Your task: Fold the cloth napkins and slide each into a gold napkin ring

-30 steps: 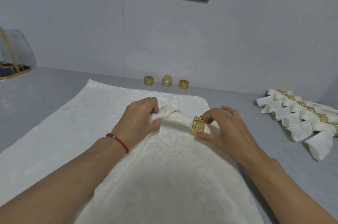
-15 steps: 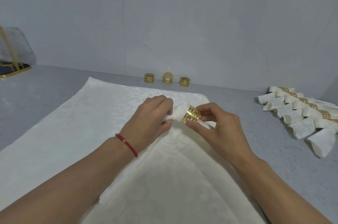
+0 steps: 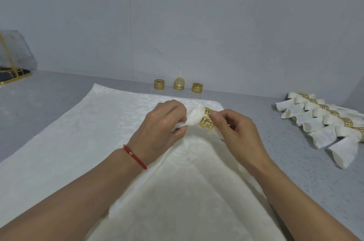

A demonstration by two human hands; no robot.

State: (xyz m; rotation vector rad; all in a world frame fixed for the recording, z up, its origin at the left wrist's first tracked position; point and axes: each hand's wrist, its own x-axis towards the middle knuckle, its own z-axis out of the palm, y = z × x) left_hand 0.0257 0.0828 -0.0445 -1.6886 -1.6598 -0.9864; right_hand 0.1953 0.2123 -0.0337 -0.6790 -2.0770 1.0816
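Cream cloth napkin [image 3: 194, 117] bunched in our left hand [image 3: 163, 122], long axis pointing right; our right hand [image 3: 235, 128] pinches gold fretwork napkin ring [image 3: 206, 121] around it.

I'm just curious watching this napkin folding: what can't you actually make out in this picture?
- Head view: how far the napkin passes through the gold ring; the right hand covers its far end.
- The left hand hides the napkin part that it grips.
- The finished napkins run off the right edge, so no full count.
- The clear object at far left is cut off.
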